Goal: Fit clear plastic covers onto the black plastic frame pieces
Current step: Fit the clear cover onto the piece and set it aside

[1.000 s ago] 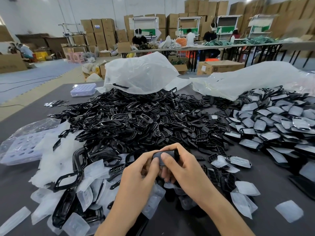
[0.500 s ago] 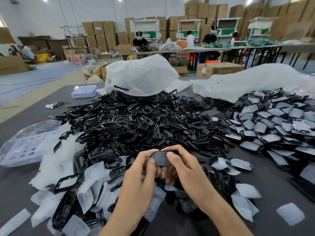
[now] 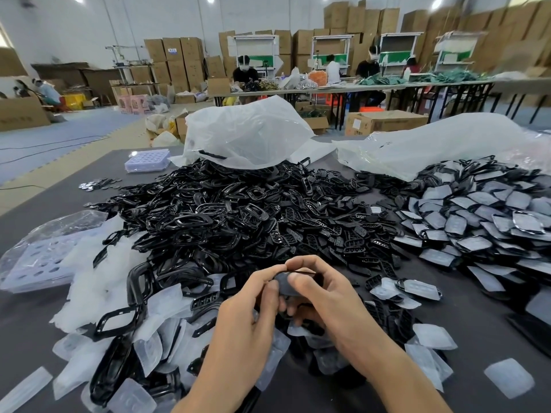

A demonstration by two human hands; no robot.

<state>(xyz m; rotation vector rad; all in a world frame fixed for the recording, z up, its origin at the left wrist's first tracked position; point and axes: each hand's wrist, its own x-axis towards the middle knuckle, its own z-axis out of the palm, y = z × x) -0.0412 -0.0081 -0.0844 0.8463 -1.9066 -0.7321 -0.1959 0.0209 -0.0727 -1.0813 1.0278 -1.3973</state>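
Frame piece (image 3: 284, 286) between left hand (image 3: 247, 317), right hand (image 3: 325, 296); frame heap (image 3: 226, 216) behind.

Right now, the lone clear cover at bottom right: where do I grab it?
Pinch the cover across two opposite edges, coming from straight above. It lies flat on the table with nothing touching it, so its rim is free all round. The thin edge probably needs fingertips.

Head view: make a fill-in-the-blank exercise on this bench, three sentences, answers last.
The dark piece is pinched by ____ hands, the left hand and the right hand.
The pile of covered pieces lies on the person's ____ side.
The lilac tray lies far back, to the ____ of the heap of bare black frames.
Answers: both; right; left.
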